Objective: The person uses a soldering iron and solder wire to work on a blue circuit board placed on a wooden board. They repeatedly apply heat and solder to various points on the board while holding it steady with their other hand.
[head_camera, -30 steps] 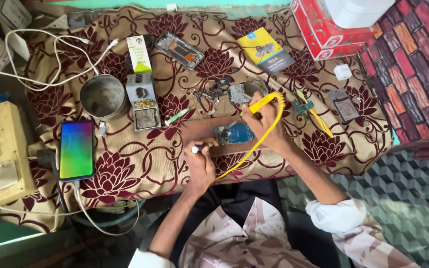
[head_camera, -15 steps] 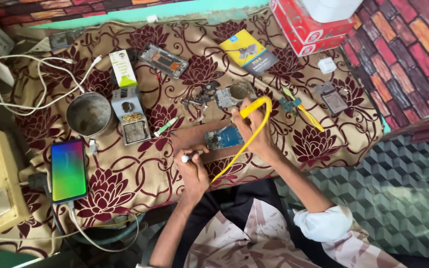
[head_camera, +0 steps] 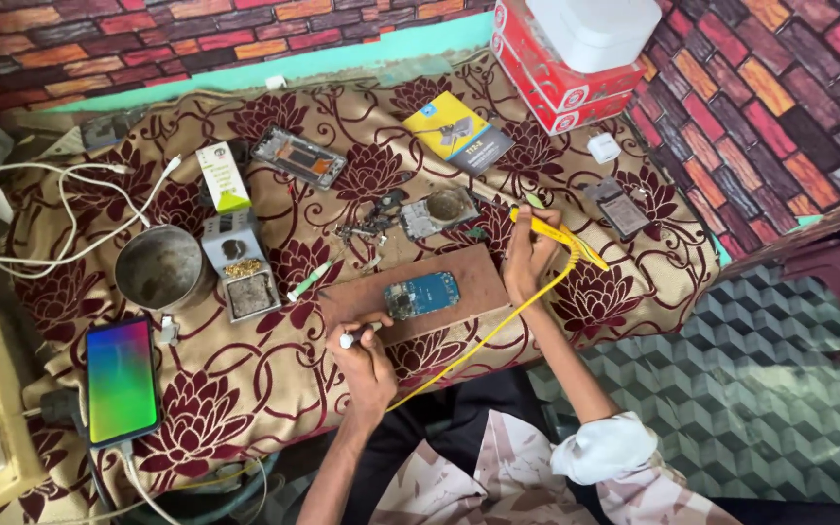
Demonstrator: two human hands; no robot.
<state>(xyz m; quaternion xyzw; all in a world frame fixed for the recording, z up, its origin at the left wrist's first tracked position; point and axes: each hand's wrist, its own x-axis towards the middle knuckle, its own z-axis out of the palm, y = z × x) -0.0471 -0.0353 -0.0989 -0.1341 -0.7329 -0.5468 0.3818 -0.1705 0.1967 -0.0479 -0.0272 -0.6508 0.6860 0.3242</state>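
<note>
Our right hand (head_camera: 529,255) grips a yellow tool (head_camera: 558,236), long axis running up-left to down-right. Our left hand (head_camera: 367,362) pinches a white-tipped stick (head_camera: 357,335) beside the blue circuit board (head_camera: 422,294) on a wooden board (head_camera: 469,282). Floral cloth (head_camera: 245,389), brick wall (head_camera: 99,49) behind.

Blue rectangular circuit board (head_camera: 422,294) lies flat on brown wooden board (head_camera: 469,282); yellow-handled soldering iron (head_camera: 558,236) held tilted beside it.

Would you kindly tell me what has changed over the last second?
The right hand has carried the yellow-handled tool away from the blue circuit board, to the right. The left hand keeps its white-tipped tool by the wooden board.
</note>
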